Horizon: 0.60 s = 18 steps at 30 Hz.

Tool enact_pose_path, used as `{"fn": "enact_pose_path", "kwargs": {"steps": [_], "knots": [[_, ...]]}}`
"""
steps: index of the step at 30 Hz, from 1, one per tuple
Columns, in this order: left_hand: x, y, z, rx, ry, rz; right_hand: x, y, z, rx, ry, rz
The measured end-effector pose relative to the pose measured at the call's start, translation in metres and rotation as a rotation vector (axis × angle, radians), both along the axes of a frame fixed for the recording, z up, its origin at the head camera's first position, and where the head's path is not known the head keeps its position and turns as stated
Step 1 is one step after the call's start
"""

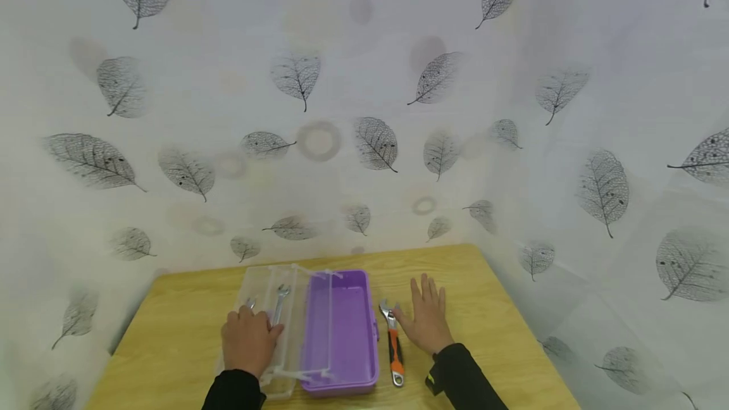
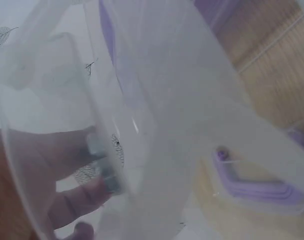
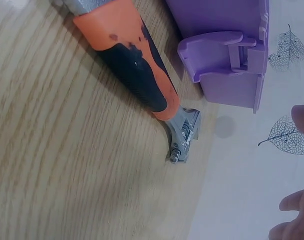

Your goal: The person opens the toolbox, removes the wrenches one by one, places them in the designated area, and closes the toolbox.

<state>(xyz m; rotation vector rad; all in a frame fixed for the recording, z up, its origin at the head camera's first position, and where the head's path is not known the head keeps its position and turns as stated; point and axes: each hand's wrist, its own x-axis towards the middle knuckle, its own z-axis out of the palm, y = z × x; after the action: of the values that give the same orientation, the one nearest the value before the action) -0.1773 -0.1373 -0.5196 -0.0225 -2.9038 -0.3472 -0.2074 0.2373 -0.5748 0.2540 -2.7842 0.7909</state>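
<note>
My left hand (image 1: 247,339) is over the clear plastic lid (image 1: 296,334), fingers curled about a small silver wrench (image 1: 250,302) whose end pokes out past them. In the left wrist view a metal piece (image 2: 105,170) lies at the fingertips, blurred behind clear plastic. Beside the thumb, another silver wrench (image 1: 280,302) lies in the lid. The purple toolbox (image 1: 347,328) stands open to the right. An adjustable wrench (image 1: 395,350) with an orange and black handle lies beside it on the table. My right hand (image 1: 428,320), fingers spread, hovers by its head and holds nothing.
A wooden table (image 1: 171,334) carries everything and ends at a leaf-patterned cloth (image 1: 342,93) behind and on the right. The toolbox's purple latch (image 3: 212,52) sticks out towards the adjustable wrench.
</note>
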Motion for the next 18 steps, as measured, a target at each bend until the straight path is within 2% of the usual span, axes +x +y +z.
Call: {"fn": "enact_pose_path", "kwargs": {"steps": [3,7,11,15,18], "knots": [[0.001,-0.001,0.008,-0.019,-0.060,-0.051,0.003,-0.001,0.000,-0.015,-0.013,-0.011],[0.002,-0.003,0.013,0.082,-0.144,-0.100,0.003,-0.005,-0.002,-0.045,-0.010,-0.006],[0.003,-0.005,0.008,0.169,-0.162,-0.095,0.003,-0.013,-0.001,-0.140,0.041,0.036],[0.001,-0.009,0.003,0.280,-0.172,-0.074,0.003,-0.026,0.007,-0.284,0.115,0.095],[0.004,-0.008,0.010,0.368,-0.178,-0.060,0.007,-0.038,0.018,-0.417,0.122,0.134]]}}
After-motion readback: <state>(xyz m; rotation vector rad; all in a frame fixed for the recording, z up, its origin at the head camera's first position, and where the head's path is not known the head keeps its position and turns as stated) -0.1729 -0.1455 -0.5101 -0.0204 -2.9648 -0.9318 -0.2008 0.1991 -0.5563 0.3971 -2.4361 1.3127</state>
